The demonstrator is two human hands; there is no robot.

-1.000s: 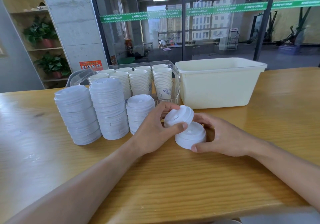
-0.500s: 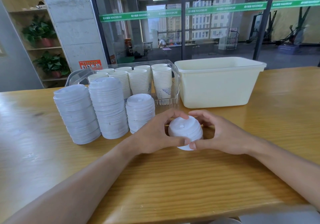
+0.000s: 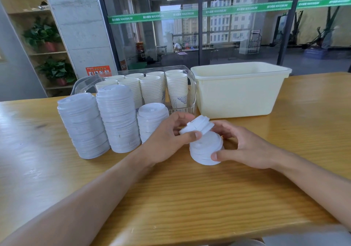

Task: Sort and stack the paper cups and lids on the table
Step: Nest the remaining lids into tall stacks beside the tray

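Half a second ago both your hands were cupped around the small stack of lids with everything pressed flat together; now the top lid has come up off that stack and sits tilted, its left edge low and its right edge raised toward the bin. A second ago a lid was lifted in much the same way, so it has gone down and up again.

From the head camera, your left hand pinches the top lid, thumb on its near rim and fingers curled over the far side. Your right hand holds the small lid stack, thumb against its lower front and fingers wrapped round the back. That stack stands on the wooden table, just in front of the cream plastic bin.

Nothing else has shifted. Three taller lid stacks stand to the left: the left lid stack, the middle lid stack and the short lid stack, the last one just beside your left hand. Behind them the clear tray holds rows of nested paper cups, touching the bin's left wall.
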